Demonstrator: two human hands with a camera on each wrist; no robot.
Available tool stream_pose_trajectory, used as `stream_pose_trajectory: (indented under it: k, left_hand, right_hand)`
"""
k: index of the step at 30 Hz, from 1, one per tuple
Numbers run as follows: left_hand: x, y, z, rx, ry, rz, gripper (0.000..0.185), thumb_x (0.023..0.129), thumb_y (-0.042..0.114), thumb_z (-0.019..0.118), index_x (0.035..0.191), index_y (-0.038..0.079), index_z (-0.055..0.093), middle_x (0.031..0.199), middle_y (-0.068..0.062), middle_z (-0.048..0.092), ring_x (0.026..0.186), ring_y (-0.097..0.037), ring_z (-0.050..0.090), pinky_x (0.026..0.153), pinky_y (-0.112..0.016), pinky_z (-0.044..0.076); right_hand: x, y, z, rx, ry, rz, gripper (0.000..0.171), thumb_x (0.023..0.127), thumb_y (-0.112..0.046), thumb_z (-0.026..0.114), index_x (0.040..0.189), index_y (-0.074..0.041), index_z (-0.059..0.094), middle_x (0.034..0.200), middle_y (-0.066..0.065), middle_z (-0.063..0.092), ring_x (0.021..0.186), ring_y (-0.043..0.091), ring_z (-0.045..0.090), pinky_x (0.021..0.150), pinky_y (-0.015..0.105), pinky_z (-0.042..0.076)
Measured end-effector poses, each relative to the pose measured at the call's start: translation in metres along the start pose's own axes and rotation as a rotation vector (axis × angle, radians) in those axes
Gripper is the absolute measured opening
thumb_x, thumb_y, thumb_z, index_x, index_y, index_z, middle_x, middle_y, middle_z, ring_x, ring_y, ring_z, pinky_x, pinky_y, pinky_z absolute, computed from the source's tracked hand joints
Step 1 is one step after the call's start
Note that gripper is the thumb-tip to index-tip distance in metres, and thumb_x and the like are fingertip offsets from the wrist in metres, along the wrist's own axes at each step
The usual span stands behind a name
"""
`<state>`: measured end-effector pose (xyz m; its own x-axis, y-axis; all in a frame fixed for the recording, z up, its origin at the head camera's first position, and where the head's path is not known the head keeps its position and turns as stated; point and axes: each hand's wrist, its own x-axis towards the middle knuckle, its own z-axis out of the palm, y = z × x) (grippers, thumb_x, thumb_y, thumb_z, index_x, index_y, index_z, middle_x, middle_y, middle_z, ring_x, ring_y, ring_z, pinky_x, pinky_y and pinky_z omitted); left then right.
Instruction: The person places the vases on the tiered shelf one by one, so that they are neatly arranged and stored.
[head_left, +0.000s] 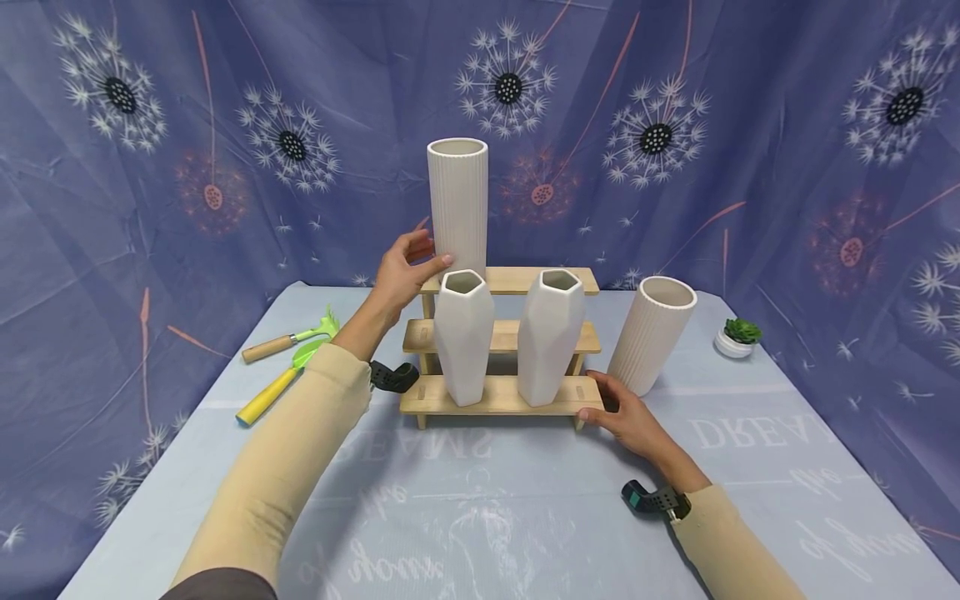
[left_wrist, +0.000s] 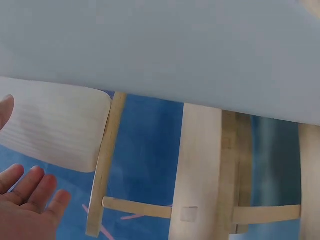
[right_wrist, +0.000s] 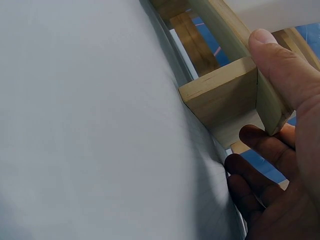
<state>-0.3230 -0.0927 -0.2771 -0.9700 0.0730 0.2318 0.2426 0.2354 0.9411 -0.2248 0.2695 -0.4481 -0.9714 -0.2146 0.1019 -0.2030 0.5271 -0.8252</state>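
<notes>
From the head view, a three-step wooden stand (head_left: 501,396) sits on the pale blue table (head_left: 525,500). A tall ribbed vase (head_left: 458,204) stands upright on the top step, and the left hand (head_left: 402,271) is at its base, thumb touching the lower wall, fingers loosely spread — not wrapped round it. Two faceted white vases (head_left: 464,337) (head_left: 550,333) stand on the bottom step. The right hand (head_left: 626,417) grips the right end of that bottom step. A second ribbed vase (head_left: 651,333) stands on the table just beside the stand, with a small potted succulent (head_left: 737,337) further right. Two garden tools (head_left: 281,371) lie at the left.

The left wrist view shows the left hand (left_wrist: 25,205) open, fingers straight and apart, just below the ribbed vase (left_wrist: 50,127), not clamped on it; the stand's slats (left_wrist: 200,175) run alongside.

The right wrist view shows the right hand (right_wrist: 280,150) pinching the step's end (right_wrist: 225,97) — thumb on top, fingers curled beneath.
</notes>
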Motion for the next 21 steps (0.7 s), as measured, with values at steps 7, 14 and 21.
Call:
stream_pose_trajectory:
  k: [7, 14, 21]
  left_hand:
    - [-0.015, -0.007, -0.010, -0.015, 0.031, 0.023, 0.067, 0.086, 0.027, 0.070, 0.143, 0.012, 0.037, 0.142, -0.008, 0.046, 0.131, -0.022, 0.042, 0.108, -0.040, 0.037]
    - [-0.033, -0.015, -0.018, -0.054, 0.085, 0.040, 0.063, 0.087, 0.025, 0.068, 0.142, 0.012, 0.039, 0.141, -0.009, 0.047, 0.131, -0.021, 0.043, 0.108, -0.040, 0.038]
    - [-0.050, -0.024, -0.022, -0.094, 0.113, 0.051, 0.059, 0.088, 0.020, 0.066, 0.140, 0.009, 0.041, 0.139, -0.010, 0.048, 0.129, -0.022, 0.045, 0.107, -0.037, 0.039]
  right_hand:
    - [0.000, 0.001, 0.000, -0.008, -0.001, -0.001, 0.074, 0.083, -0.030, 0.071, 0.143, -0.005, 0.035, 0.132, 0.020, 0.051, 0.113, 0.030, 0.052, 0.091, 0.037, 0.044]
    - [0.000, 0.001, -0.001, -0.016, 0.002, 0.010, 0.075, 0.083, -0.031, 0.072, 0.143, -0.006, 0.036, 0.132, 0.020, 0.052, 0.111, 0.027, 0.052, 0.088, 0.030, 0.044]
    - [0.000, 0.000, 0.001, -0.003, 0.002, 0.019, 0.075, 0.081, -0.031, 0.073, 0.142, -0.007, 0.036, 0.132, 0.018, 0.052, 0.113, 0.029, 0.052, 0.091, 0.036, 0.044]
